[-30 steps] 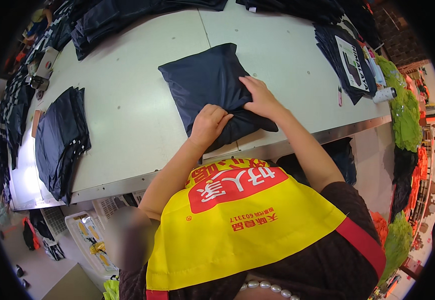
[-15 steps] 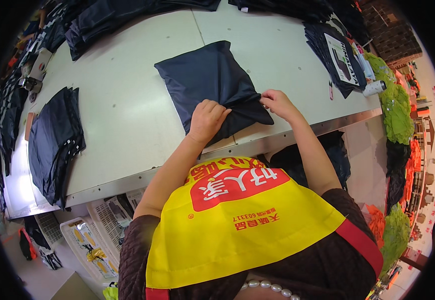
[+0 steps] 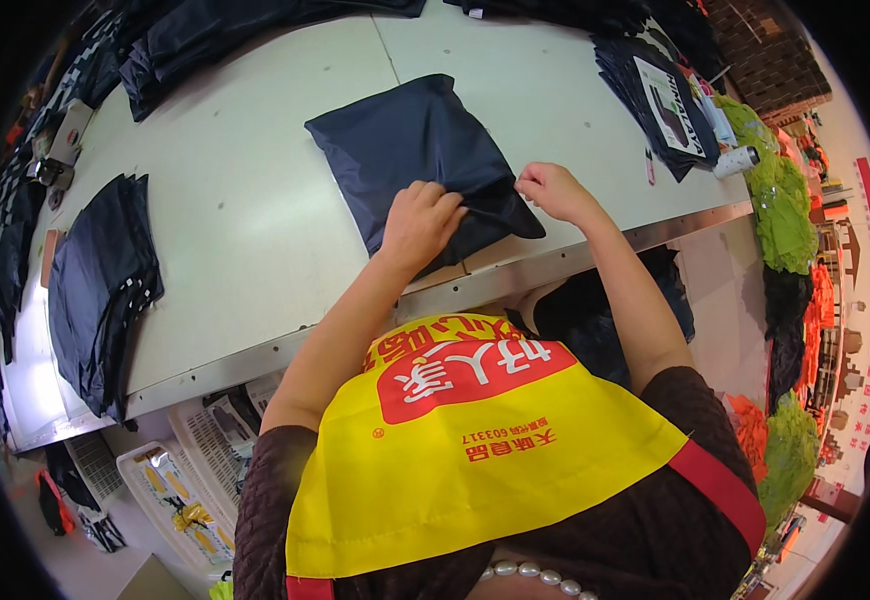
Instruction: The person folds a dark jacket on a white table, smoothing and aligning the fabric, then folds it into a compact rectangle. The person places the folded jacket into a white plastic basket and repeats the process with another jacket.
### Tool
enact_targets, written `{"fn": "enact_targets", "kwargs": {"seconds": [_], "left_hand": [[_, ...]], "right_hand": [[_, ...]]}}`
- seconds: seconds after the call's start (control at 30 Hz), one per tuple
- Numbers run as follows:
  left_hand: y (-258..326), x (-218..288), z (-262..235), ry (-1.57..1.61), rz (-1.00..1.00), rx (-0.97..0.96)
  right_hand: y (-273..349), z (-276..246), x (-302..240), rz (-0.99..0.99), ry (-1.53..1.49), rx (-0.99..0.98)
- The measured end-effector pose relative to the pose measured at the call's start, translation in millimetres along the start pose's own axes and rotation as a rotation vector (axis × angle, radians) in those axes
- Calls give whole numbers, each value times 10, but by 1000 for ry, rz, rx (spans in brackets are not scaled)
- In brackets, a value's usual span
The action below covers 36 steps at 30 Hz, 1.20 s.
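A folded navy cloth piece (image 3: pixel 405 135), smooth and roughly square, lies on the pale worktable in front of me. My left hand (image 3: pixel 422 225) is on its near part, fingers bent and pressed together on a gathered crease. Folds run from there toward the right edge. At that right edge my right hand (image 3: pixel 555 192) is closed, with thumb and fingertips pinched at the cloth's border. The near right corner of the cloth points out beneath this hand. My left palm hides some of the cloth's near side.
A stack of dark folded pieces (image 3: pixel 105 290) lies at the left. More dark cloth (image 3: pixel 255 35) lines the far edge. At the right sit packaged dark items (image 3: pixel 670 110), a pen (image 3: pixel 650 167) and a white roll (image 3: pixel 737 162). A metal strip (image 3: pixel 515 279) edges the table.
My right hand has shifted slightly up along the cloth's right edge. The raised fold near that hand has flattened. My left hand stays on the cloth, and the whole view has shifted slightly.
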<state>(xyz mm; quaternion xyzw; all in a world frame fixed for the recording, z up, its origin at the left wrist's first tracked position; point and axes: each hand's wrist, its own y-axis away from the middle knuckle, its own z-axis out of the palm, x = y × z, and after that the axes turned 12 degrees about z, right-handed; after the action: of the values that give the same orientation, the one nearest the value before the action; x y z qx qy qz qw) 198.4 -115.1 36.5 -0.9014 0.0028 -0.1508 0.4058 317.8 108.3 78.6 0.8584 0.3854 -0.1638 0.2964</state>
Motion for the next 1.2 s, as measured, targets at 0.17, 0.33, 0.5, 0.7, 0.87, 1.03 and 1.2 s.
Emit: {"fn": "enact_targets", "kwargs": {"seconds": [0.17,0.33,0.5,0.7,0.87,1.03,1.2], "left_hand": [[-364,190,148,-53,47,-229],[-355,158,371,-77,-40,-495],[-279,-11,246,228,-20,-73],[-792,-585,383,-77,231,-205],[-1179,-584,982,112,252,-1016],[-1445,-648,1322,463,281,-1561],[-1618,-528,1188,299,157,-1640]], "right_hand": [[105,-13,-21,69,-221,-31],[83,127,-8,16,-100,52],[74,191,114,74,-52,107],[80,153,-151,26,225,196],[261,226,-15,-68,281,233],[371,263,-91,-208,260,331],[340,228,-27,-192,142,318]]}}
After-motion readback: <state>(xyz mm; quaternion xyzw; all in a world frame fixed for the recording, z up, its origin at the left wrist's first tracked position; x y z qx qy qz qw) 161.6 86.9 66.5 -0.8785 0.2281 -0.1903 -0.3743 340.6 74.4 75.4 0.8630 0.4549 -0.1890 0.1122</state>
